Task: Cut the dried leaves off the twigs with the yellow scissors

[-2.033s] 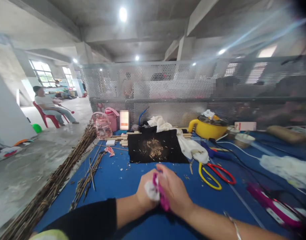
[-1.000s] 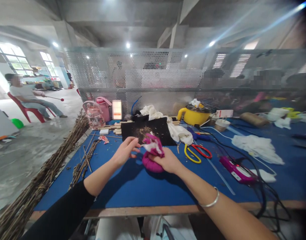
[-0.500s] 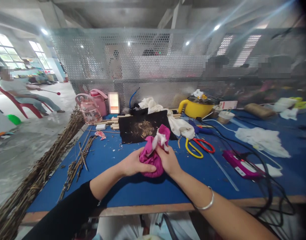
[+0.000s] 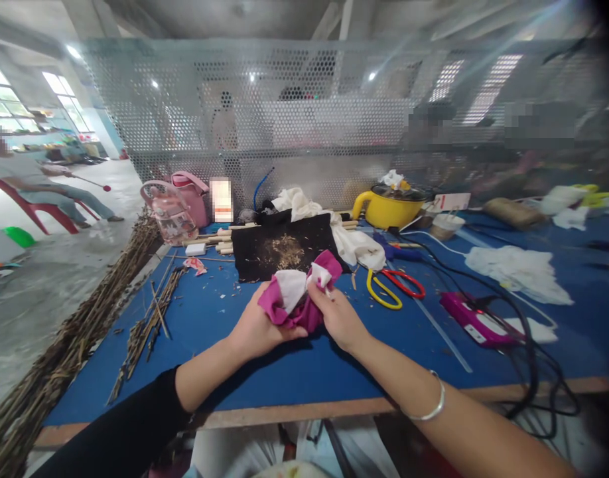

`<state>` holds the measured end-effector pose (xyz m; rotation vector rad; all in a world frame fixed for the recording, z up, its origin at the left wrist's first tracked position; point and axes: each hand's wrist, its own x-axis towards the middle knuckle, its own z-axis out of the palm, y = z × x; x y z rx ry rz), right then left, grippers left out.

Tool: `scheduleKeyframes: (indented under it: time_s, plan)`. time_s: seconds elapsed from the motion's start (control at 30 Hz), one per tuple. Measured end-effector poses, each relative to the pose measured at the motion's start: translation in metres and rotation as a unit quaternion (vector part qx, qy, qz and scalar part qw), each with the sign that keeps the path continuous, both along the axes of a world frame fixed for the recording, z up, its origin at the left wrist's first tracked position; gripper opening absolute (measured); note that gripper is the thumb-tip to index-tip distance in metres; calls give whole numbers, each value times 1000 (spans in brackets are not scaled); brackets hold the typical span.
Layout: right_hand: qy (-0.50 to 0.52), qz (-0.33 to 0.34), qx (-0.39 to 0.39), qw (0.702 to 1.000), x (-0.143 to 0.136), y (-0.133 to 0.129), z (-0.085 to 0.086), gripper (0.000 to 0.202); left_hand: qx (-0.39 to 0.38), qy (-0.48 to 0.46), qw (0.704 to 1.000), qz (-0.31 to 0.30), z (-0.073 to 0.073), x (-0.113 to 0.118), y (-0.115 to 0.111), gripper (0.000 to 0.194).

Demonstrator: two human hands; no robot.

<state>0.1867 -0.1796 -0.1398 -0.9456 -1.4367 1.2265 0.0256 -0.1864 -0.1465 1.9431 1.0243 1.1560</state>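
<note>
Holding the magenta-and-white cloth [image 4: 312, 317] over the desk [image 4: 265, 382], we cup its side in our partly curled left hand [image 4: 257, 328], while our right hand [image 4: 345, 324], closed more tightly, pinches the bunched top. It sits nearer us than the black cloth [image 4: 247, 251] with its pale scraps [image 4: 284, 249]. We judge the work partway: gathering begun, edges loose, no tie visible, closing seemingly left.

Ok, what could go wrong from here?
The purple cloth, in the left hand and right hand, is close to loose bits on the black cloth; a brush could scatter them. Cords hang over the table edge near the right forearm and might snag it.
</note>
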Motion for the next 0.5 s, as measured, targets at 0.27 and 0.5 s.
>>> scheduleKeyframes:
  time_s: [0.27, 0.5]
  plan:
    - [46, -86, -22, 995, 5, 4, -1, 43, -58, -65, 991, 100, 2, -11, -5, 46]
    - [-54, -143, -10, 988, 25, -3, -7, 58, -90, -72, 974, 196, 4, -15, -14, 29]
